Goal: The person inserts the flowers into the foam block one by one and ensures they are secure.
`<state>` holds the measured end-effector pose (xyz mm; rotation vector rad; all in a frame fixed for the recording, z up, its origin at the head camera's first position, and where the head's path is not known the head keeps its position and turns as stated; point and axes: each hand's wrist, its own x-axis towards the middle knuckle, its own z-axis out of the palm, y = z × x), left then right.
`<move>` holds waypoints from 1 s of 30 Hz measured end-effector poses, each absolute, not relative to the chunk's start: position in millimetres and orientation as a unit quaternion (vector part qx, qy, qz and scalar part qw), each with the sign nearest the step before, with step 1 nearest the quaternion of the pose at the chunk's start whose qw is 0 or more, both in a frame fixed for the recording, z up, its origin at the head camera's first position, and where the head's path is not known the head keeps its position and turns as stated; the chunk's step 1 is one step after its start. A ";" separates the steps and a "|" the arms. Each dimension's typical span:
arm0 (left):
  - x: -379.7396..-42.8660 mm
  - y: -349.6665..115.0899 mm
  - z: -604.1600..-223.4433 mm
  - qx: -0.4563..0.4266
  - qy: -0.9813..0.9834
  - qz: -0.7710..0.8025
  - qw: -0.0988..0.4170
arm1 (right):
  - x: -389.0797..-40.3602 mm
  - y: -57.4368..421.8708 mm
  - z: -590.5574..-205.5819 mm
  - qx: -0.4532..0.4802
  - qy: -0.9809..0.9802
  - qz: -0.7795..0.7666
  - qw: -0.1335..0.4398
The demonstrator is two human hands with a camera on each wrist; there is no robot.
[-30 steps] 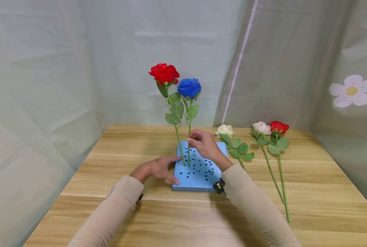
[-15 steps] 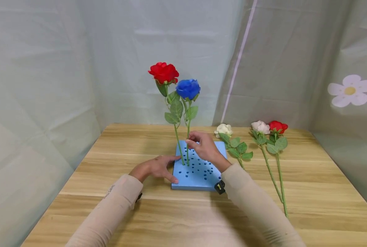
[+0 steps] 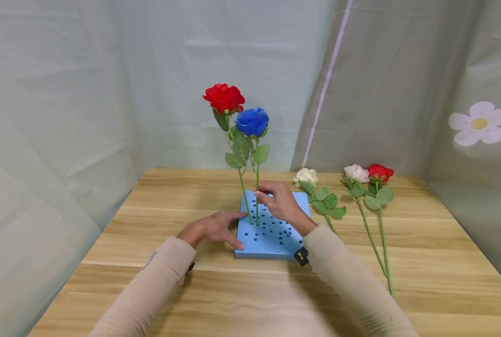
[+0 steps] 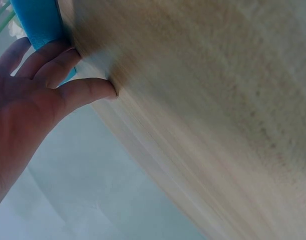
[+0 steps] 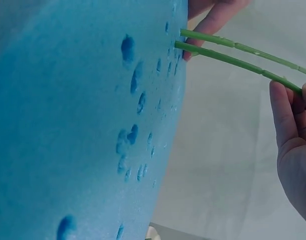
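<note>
A blue foam block (image 3: 271,245) full of small holes lies on the table. Two artificial roses stand in it side by side: a red rose (image 3: 224,98) on the left and a blue rose (image 3: 252,122) leaning slightly left. My right hand (image 3: 282,202) pinches the blue rose's stem between thumb and fingers, above the block; the right wrist view shows both stems (image 5: 232,61) set in holes. With fingers and thumb spread, my left hand (image 3: 214,229) rests along the block's left edge (image 4: 40,22), index finger near the red rose's stem.
To the right of the block lie a cream rose (image 3: 305,177), a pale pink rose (image 3: 356,172) and another red rose (image 3: 380,172), stems toward the front. My right forearm hides part of the cream rose's stem. Fabric curtains (image 3: 233,56) close in the table's back and sides.
The blue rose's head has tilted a little to the left, its stem still held in my right hand. The left hand stays on the block.
</note>
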<state>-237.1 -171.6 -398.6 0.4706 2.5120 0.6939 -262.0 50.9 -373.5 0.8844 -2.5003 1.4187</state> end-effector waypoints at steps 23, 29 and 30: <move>-235.5 -172.1 -398.6 0.183 0.917 0.260 0.239 | -262.3 52.1 -367.8 0.207 -0.850 0.484 0.021; -236.7 -173.3 -398.7 0.180 0.917 0.260 0.242 | -263.2 59.4 -359.4 0.213 -0.837 0.503 0.025; -236.8 -173.9 -399.4 0.180 0.917 0.260 0.243 | -263.2 60.5 -358.8 0.213 -0.836 0.505 0.024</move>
